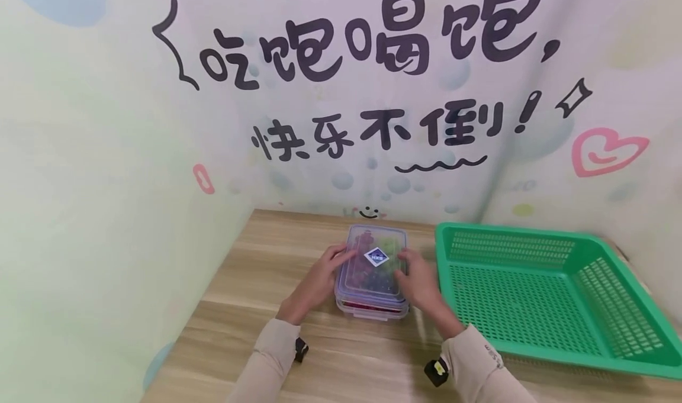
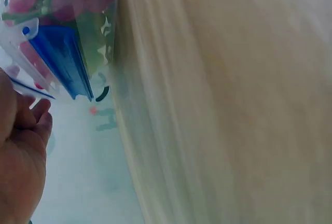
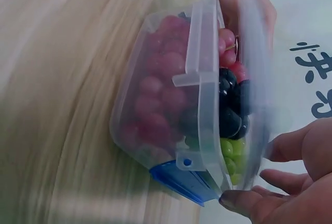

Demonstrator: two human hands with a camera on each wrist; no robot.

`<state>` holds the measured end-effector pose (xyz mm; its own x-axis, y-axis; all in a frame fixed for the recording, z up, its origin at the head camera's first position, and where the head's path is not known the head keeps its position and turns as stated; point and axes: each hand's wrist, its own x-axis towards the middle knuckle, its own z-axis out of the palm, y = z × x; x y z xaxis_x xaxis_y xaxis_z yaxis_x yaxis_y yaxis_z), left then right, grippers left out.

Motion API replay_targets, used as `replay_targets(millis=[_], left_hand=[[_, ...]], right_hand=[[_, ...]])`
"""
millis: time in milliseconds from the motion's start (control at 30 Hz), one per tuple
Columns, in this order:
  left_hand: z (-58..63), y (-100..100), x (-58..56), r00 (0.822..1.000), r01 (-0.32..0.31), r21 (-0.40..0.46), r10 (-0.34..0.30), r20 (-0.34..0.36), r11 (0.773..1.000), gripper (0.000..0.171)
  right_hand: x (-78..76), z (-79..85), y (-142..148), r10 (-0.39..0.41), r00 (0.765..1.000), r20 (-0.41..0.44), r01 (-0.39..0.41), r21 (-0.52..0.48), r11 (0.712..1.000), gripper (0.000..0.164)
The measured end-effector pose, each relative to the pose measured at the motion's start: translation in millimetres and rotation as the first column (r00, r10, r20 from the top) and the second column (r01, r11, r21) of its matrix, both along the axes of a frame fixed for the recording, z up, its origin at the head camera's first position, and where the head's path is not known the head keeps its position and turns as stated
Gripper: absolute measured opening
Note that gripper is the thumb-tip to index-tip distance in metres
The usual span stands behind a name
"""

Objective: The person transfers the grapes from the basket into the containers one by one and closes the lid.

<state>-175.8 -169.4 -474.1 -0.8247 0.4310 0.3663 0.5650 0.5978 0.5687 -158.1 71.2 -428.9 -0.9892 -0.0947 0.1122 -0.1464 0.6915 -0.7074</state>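
Observation:
On the table stands a clear plastic food container (image 3: 161,73) filled with grapes. Red ones (image 3: 166,99), dark ones (image 3: 228,123) and green ones (image 3: 233,156) show in the right wrist view. Its see-through lid (image 3: 254,89) sits over the top with a gap along the near side; a blue diamond sticker (image 1: 376,257) marks it. My left hand (image 1: 315,280) holds the lid at its left edge. My right hand (image 1: 422,281) holds the right edge, fingertips at the rim. A blue side clasp (image 2: 62,55) hangs down, unlatched.
A large green plastic basket (image 1: 517,339) stands at the right, close by my right hand. Behind the wooden table (image 1: 240,332) rises a wall covering (image 1: 319,190) with printed black characters. Another pale wall surface (image 1: 96,213) borders the table's left side.

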Motion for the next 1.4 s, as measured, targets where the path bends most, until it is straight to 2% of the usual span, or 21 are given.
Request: replay_targets(millis=[167, 333, 433, 567, 700, 867, 967, 1067, 1167, 1233, 1400], left_hand=[[2.4, -3.2, -1.6, 0.999, -0.041, 0.070, 0.039, 0.025, 0.997, 0.042], [1.5, 8.3, -7.8, 0.985, -0.157, 0.159, 0.143, 0.098, 0.975, 0.023], [1.0, 13.0, -9.2, 0.975, -0.202, 0.178, 0.180, 0.134, 0.963, 0.028], [0.5, 14.3, -9.3, 0.973, -0.209, 0.155, 0.190, 0.130, 0.966, 0.041], [1.6, 14.9, -7.1, 0.972, -0.220, 0.135, 0.205, 0.116, 0.966, 0.040], [0.2, 17.6, -2.4, 0.955, -0.278, 0.086, 0.265, 0.134, 0.957, 0.039], [-2.7, 19.7, -1.0, 0.946, -0.305, 0.069, 0.294, 0.137, 0.950, 0.039], [-3.3, 21.7, -1.6, 0.944, -0.315, 0.087, 0.302, 0.134, 0.945, 0.038], [-1.6, 24.0, -3.2, 0.942, -0.319, 0.085, 0.307, 0.134, 0.944, 0.036], [0.0, 25.8, -4.3, 0.940, -0.329, 0.054, 0.321, 0.120, 0.943, 0.033], [6.8, 30.2, -8.0, 0.931, -0.364, -0.017, 0.365, 0.010, 0.931, 0.024]], right_hand=[[-1.6, -3.7, -10.5, -0.055, 0.998, 0.003, 0.055, -0.016, 0.998, 0.045], [-2.4, -7.8, -16.3, -0.107, 0.994, 0.017, 0.107, -0.047, 0.993, 0.047], [-2.3, -10.6, -17.8, -0.115, 0.993, 0.023, 0.116, -0.061, 0.991, 0.048], [-3.1, -14.7, -17.9, -0.110, 0.994, 0.020, 0.111, -0.071, 0.991, 0.048], [-4.2, -20.3, -17.4, -0.117, 0.993, -0.005, 0.116, -0.088, 0.989, 0.045], [-5.1, -28.6, -17.6, -0.173, 0.985, -0.026, 0.168, -0.132, 0.977, 0.038], [-6.3, -33.1, -17.7, -0.195, 0.981, -0.005, 0.192, -0.150, 0.970, 0.038], [-7.9, -36.8, -16.2, -0.205, 0.979, 0.020, 0.205, -0.185, 0.961, 0.037], [-9.1, -38.5, -13.6, -0.203, 0.977, 0.065, 0.213, -0.248, 0.945, 0.037], [-9.5, -39.2, -12.2, -0.198, 0.974, 0.109, 0.221, -0.283, 0.933, 0.037], [-9.7, -39.9, -12.1, -0.194, 0.965, 0.175, 0.241, -0.306, 0.921, 0.037]])
